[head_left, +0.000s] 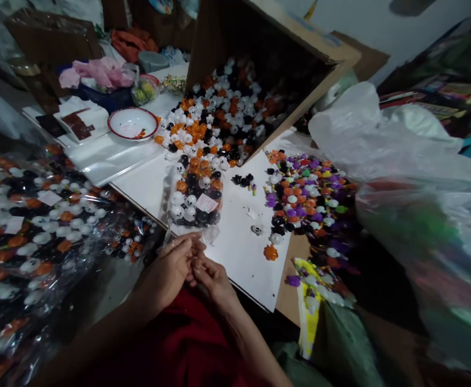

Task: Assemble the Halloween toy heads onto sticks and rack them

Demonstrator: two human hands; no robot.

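Left hand [169, 270] and right hand [214, 280] are meeting, fingers [183, 246] pinching narrow on something I can't make out, right below a bag of ghost charms [195, 196] on a white board [241, 258]. A tipped carton [219, 48] is spilling more within easy reach.

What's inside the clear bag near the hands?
The clear plastic bag holds white ghost-faced, orange and black charms, with a paper label. Charms in the middle are hidden behind the outer ones.
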